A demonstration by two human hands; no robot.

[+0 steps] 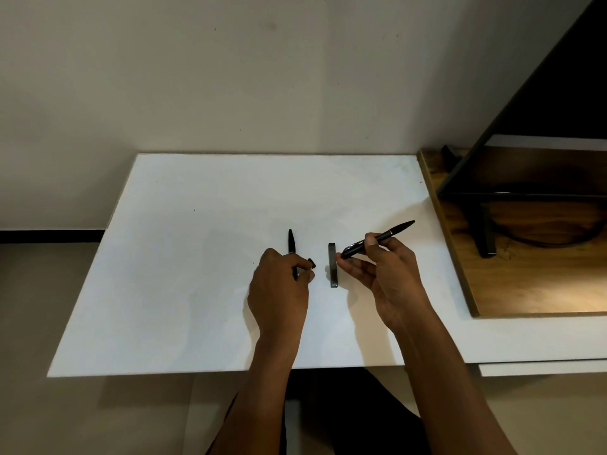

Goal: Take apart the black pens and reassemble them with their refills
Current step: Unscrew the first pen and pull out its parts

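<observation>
One black pen (291, 242) lies on the white table (197, 257), pointing away from me. My left hand (279, 290) rests over its near end with the fingers curled on it; a small dark piece (312, 262) shows at the fingertips. My right hand (384, 277) holds a second black pen (377, 239) above the table, tip slanting up to the right. Between the hands lies a narrow dark grey bar-shaped object (333, 265), flat on the table.
A wooden board (542, 290) sits on the table's right side, with a black metal frame (486, 224) and a dark cable on it. A pale wall rises behind the table. The table's front edge runs just below my wrists.
</observation>
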